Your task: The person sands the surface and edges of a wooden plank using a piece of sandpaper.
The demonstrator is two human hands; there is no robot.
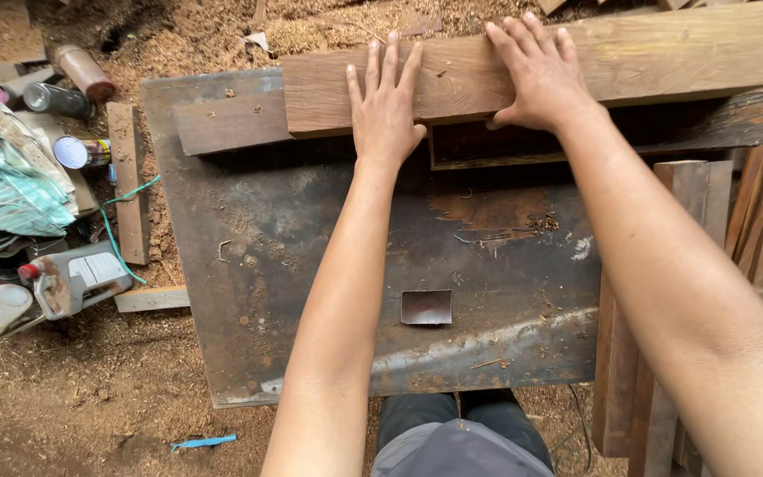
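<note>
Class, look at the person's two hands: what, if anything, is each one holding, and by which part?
Neither grips anything. The left hand and right hand both press flat, fingers spread, on the top face of the wooden plank.

Woodworking workshop: sawdust (64, 389) covers the ground, a rusty metal table (311, 256) carries a plank (629, 53), a power tool (77, 278) lies alongside.

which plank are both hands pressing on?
The long wide plank across the table's far edge; left hand and right hand lie flat on it. The darker short board beside it is untouched.
</note>
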